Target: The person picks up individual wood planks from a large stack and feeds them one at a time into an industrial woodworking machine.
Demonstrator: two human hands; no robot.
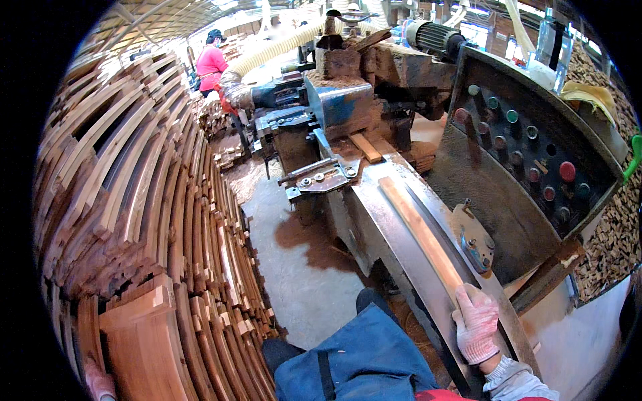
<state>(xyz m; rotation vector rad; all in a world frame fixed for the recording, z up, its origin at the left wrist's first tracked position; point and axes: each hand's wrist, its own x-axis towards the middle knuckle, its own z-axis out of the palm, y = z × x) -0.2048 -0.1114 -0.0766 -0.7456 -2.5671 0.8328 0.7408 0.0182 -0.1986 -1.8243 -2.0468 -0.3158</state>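
Observation:
My right hand, in a pinkish-white work glove, is closed on the near end of a long wooden strip. The strip lies lengthwise on the metal bed of a woodworking machine. Ahead of its far end, a shorter wooden piece lies on the bed, running in under the machine's head. My left hand, gloved too, shows only in part at the lower left rim. It is beside the stacked wood, and its fingers are too cut off to read.
Tall stacks of curved wooden pieces fill the left side. A control panel with coloured buttons stands right of the bed. A small metal fitting sits on the bed's right edge. Another person in pink stands at the back left, near a ribbed hose.

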